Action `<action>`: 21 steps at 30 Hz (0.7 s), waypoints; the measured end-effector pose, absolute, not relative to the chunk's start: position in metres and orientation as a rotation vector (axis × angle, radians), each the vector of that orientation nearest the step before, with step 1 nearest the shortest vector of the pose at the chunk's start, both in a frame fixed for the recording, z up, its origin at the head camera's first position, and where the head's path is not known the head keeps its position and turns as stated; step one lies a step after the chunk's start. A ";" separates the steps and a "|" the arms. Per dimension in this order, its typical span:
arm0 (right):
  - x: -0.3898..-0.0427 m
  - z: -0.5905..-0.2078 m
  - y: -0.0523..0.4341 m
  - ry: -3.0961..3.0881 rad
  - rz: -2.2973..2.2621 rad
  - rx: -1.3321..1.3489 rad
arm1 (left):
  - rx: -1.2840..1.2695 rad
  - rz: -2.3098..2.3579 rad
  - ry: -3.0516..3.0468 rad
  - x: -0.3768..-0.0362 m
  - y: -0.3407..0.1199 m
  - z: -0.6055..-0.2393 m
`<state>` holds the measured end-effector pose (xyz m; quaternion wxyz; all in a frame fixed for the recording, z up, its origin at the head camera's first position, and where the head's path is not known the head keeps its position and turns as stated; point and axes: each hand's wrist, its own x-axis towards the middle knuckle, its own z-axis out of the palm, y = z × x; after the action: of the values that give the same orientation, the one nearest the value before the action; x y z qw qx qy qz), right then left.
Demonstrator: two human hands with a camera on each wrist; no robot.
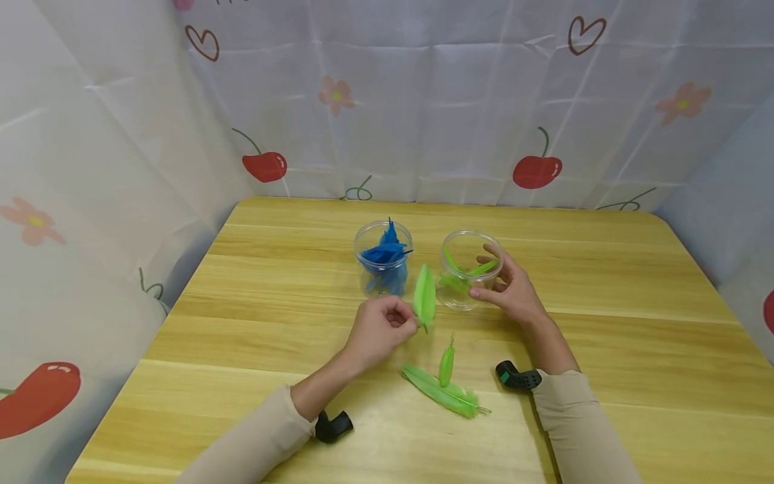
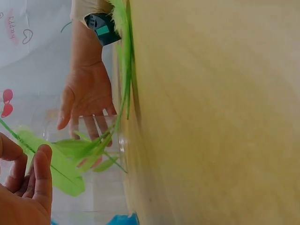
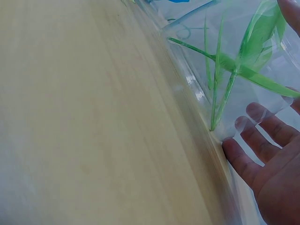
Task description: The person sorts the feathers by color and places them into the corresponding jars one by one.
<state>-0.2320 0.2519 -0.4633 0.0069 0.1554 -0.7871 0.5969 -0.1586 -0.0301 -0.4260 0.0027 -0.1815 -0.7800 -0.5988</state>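
My left hand (image 1: 382,327) pinches a green feather (image 1: 424,294) by its quill and holds it upright just left of a clear jar (image 1: 468,270) that has green feathers inside. In the left wrist view the same feather (image 2: 58,164) runs between my fingertips (image 2: 40,171). My right hand (image 1: 510,289) cups the right side of that jar, fingers curled round its wall; the right wrist view shows its fingers (image 3: 251,154) against the jar (image 3: 220,75). A second clear jar (image 1: 383,259) to the left holds blue feathers. Several green feathers (image 1: 444,386) lie on the wooden table (image 1: 254,296) in front of my hands.
A white cloth printed with cherries, hearts and flowers (image 1: 423,101) walls the table on the back and both sides. Black wrist-camera mounts (image 1: 517,376) sit by both forearms. The table edge runs near the bottom left.
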 end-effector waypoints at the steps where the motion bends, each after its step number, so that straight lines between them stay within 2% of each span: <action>1: -0.232 -0.463 0.252 -2.463 1.866 0.486 | -0.575 -1.882 -2.429 -0.157 -0.030 -0.425; 21: -0.233 -0.463 0.252 -2.452 1.862 0.503 | -0.765 -1.847 -2.142 -0.142 -0.025 -0.393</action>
<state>-0.2328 0.2518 -0.4632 0.0108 0.1612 -0.7859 0.5969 -0.1415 -0.0252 -0.3933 0.1056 -0.2596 -0.7270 -0.6269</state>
